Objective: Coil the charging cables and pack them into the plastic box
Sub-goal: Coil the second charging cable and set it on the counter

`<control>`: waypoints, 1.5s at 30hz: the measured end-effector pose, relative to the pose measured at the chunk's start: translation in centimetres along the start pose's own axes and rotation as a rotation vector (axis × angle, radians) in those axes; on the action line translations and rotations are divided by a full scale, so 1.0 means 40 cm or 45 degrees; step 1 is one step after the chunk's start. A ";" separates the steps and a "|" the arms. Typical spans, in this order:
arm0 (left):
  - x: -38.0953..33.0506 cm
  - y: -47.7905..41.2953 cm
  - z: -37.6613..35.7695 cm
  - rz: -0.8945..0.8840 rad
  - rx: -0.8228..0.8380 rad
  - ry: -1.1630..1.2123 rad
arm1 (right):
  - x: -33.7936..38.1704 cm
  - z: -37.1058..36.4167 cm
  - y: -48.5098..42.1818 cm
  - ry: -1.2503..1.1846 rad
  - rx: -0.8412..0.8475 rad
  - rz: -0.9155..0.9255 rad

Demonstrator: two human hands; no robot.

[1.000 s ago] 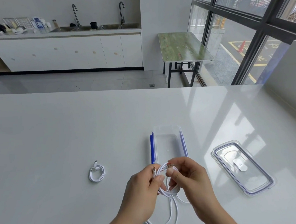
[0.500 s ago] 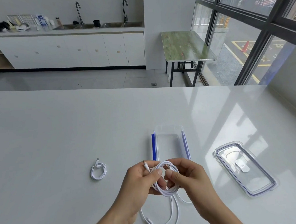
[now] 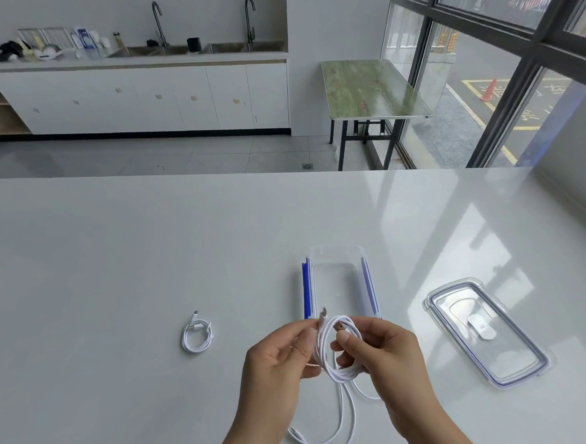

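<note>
Your left hand (image 3: 276, 360) comes up from the bottom edge on a bare forearm, palm turned toward the right, thumb and forefinger pinched together at the top with the other fingers curled loosely beneath; your right hand (image 3: 385, 350) enters from the lower right, wrist bent so its back faces up and outward, thumb pressed forward against the curled fingers in a closed grip. Both hands sit close together at the same height, fingertips facing each other and nearly touching; both grip the white cable (image 3: 331, 367) between them
</note>
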State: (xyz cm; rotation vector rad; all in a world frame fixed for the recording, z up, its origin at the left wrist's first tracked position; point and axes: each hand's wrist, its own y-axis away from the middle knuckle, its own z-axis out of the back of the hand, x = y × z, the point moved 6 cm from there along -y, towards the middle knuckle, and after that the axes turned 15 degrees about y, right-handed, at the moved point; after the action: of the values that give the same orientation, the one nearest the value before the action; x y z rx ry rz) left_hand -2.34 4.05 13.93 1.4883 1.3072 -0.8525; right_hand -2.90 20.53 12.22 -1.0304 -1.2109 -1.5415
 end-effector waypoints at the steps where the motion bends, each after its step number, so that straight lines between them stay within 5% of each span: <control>1: -0.003 -0.002 -0.002 -0.012 -0.005 -0.037 | 0.001 0.000 0.000 0.000 0.001 -0.004; 7: -0.006 -0.038 0.004 0.047 -0.039 -0.206 | 0.015 0.000 0.002 -0.009 0.038 0.032; 17: 0.043 -0.043 0.020 0.126 -0.024 -0.487 | -0.009 -0.024 -0.006 -0.283 0.437 0.066; 23: 0.022 -0.048 0.022 0.016 -0.045 -0.673 | -0.013 0.006 -0.020 0.105 0.054 0.200; 28: 0.021 -0.044 0.021 0.012 -0.097 -0.558 | -0.034 0.029 -0.015 -0.265 -0.373 0.076; 34: 0.024 -0.016 0.067 -0.014 -0.180 -0.638 | -0.061 -0.049 -0.013 -0.363 -0.052 -0.244; 40: 0.026 0.004 0.020 -0.273 0.097 -1.329 | -0.029 -0.039 -0.019 -0.224 -0.095 -0.049; 45: 0.028 0.005 0.035 -0.231 0.145 -1.099 | -0.037 -0.037 -0.021 -0.198 -0.105 -0.012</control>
State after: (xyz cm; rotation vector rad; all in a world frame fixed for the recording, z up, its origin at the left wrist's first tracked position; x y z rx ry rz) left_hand -1.81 3.07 12.48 0.8922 0.7438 -1.4904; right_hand -3.47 19.39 10.34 -1.2193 -1.2675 -1.5528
